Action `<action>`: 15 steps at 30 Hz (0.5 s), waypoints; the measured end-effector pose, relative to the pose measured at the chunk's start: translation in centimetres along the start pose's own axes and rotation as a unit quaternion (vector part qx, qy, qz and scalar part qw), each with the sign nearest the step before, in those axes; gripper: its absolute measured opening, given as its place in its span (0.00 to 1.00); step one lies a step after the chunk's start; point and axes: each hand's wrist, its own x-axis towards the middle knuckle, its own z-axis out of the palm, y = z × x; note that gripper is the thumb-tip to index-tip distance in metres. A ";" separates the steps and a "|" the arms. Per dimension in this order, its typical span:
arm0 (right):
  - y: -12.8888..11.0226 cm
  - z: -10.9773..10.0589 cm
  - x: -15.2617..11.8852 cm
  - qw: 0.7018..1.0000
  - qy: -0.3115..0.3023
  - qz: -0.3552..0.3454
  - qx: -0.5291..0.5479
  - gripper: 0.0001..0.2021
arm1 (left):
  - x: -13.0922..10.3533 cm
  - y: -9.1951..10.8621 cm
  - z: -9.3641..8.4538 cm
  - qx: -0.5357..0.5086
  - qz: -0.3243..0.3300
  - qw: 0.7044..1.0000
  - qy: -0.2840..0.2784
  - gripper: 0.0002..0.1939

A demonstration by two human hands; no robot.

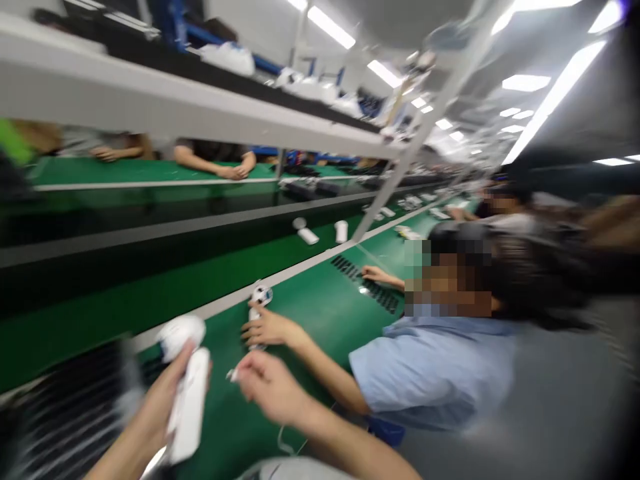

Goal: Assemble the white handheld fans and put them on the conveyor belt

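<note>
My left hand [173,387] is wrapped round a white device with a long flat body [193,407] and a rounded head. Its head tilts away over the green table. To its right, my right hand [273,387] is closed in a pinch, and a small white piece [233,375] sticks out from the fingertips; blur hides its kind. Just beyond, a co-worker's hand [270,328] rests on a similar white device [261,293] with a black and blue face. A thin white cable [285,440] hangs below my right forearm.
A dark ribbed tray [80,413] lies at the left. The co-worker in a light blue shirt [440,373] sits close on my right. Rows of small black parts [343,268] lie farther along the green table [310,300]. White devices [341,231] stand on the belt behind, below a shelf beam [200,110].
</note>
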 end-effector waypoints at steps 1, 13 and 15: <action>-0.3 0.3 0.0 1.000 -0.022 -0.011 -0.005 0.06 | -0.9 -0.6 -1.3 -0.028 -0.011 1.000 0.011 0.21; -1.8 2.2 1.1 0.993 -0.114 -0.023 -0.023 0.07 | -2.1 -1.5 -3.0 -0.068 0.058 0.996 -0.031 0.23; -1.6 2.4 1.2 0.992 -0.120 -0.026 -0.035 0.07 | -2.2 -1.7 -2.8 -0.059 0.066 0.996 -0.016 0.22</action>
